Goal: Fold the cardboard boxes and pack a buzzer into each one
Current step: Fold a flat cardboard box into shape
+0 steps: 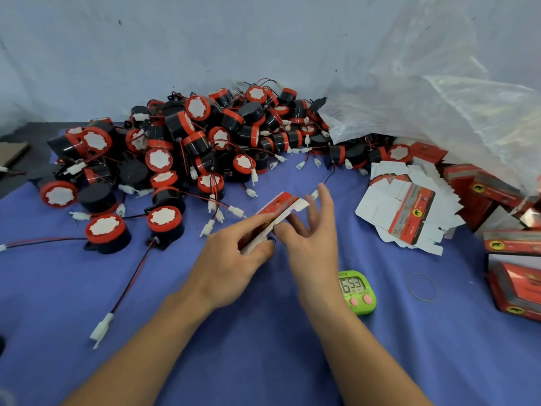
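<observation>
flat box [276,208] gripped by left hand [234,256]; right hand [314,238] spread open, touching its end flap

The left hand [234,259] covers the near end of the held cardboard box [278,208]; folded red boxes [515,291] run off the right edge, print illegible.

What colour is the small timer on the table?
The timer is green with pink buttons; head view.

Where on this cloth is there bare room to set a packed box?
Bare blue cloth: front left, beside the loose connector; front right, nearer than the green timer and rubber band. Crowded: buzzer pile at the back, flat blanks and folded boxes on the right.
</observation>
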`<action>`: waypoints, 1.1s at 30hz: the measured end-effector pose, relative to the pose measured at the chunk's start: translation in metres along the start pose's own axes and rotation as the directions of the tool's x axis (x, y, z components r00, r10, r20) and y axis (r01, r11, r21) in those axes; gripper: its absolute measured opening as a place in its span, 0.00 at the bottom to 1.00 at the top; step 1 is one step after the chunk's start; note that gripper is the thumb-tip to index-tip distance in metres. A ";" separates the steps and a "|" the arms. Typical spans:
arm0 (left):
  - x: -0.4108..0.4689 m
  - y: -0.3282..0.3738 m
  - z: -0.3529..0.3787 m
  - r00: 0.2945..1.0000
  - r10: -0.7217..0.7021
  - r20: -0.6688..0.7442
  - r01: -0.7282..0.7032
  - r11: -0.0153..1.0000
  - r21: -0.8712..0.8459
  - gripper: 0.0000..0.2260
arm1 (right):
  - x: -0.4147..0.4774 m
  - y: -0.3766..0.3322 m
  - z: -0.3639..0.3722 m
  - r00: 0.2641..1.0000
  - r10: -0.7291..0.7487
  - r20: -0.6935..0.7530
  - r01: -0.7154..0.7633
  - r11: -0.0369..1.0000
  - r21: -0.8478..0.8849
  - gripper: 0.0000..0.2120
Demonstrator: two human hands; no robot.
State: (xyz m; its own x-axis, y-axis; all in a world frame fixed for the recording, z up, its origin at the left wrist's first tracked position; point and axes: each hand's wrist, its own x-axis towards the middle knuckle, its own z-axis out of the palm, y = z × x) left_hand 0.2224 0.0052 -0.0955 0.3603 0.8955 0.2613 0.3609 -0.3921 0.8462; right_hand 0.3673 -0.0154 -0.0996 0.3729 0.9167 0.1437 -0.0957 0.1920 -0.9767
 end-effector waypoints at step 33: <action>0.011 0.045 -0.025 0.935 0.072 -0.346 0.010 0.973 0.231 0.12 | -0.012 -0.023 -0.007 0.964 -0.266 -0.001 0.223 0.810 -0.542 0.12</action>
State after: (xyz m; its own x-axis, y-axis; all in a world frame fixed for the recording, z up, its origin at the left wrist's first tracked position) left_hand 0.2214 0.0023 -0.0431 0.0654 0.8823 0.4662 0.5535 -0.4208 0.7187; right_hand 0.3718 -0.0329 -0.0799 0.3859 0.8323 0.3980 0.5055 0.1701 -0.8459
